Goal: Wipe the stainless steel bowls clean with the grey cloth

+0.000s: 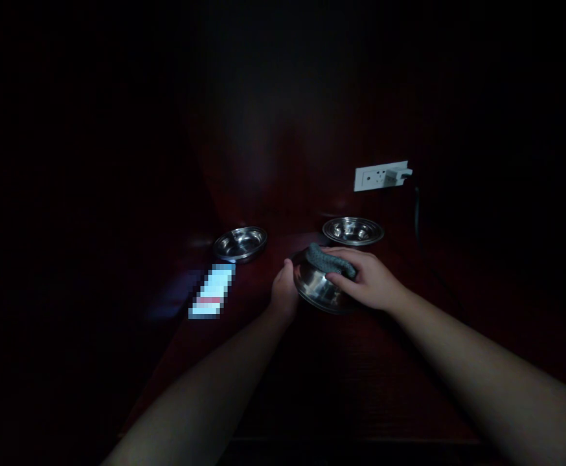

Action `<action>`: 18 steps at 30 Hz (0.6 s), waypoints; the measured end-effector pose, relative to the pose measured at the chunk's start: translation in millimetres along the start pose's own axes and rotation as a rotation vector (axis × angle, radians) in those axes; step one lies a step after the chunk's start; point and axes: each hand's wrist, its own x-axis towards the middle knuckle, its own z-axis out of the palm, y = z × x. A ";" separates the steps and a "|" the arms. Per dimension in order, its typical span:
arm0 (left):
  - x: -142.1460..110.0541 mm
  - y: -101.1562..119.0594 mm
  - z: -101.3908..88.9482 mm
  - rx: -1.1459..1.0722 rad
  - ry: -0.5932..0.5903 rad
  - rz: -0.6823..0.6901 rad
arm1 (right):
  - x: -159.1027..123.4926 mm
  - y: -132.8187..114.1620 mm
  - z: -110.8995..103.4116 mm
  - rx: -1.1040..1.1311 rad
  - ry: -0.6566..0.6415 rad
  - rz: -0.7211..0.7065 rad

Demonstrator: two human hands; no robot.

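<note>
A shiny metal bowl [316, 289] is tipped with its rounded outside toward me, above the dark red table. My left hand [284, 290] grips its left rim, thumb uppermost; the other fingers are hidden behind the bowl. Pressed against the bowl's outer surface is a grey-green cloth [329, 262], bunched up under my right hand [368, 275]. The thumb and fingers of that hand close around the cloth from the right.
Another metal bowl [241, 243] sits at the left, and a wide-rimmed metal bowl [353, 231] stands behind my right hand. A lit, pixelated screen [212, 291] lies at the left. A white wall socket [373, 177] holds a plug [399, 173] with a dark cable. The surroundings are very dark.
</note>
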 end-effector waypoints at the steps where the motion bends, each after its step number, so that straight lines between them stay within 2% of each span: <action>1: -0.1 0.0 0.0 0.001 -0.004 -0.005 | 0.0 -0.1 0.2 -0.001 0.002 0.001; 13: 5.5 -7.1 -2.1 -0.030 -0.044 -0.012 | -0.4 -0.5 0.1 -0.006 0.002 0.003; 18: 7.7 -8.5 -2.7 -0.012 -0.014 0.001 | -0.3 -0.9 0.7 -0.014 0.009 0.011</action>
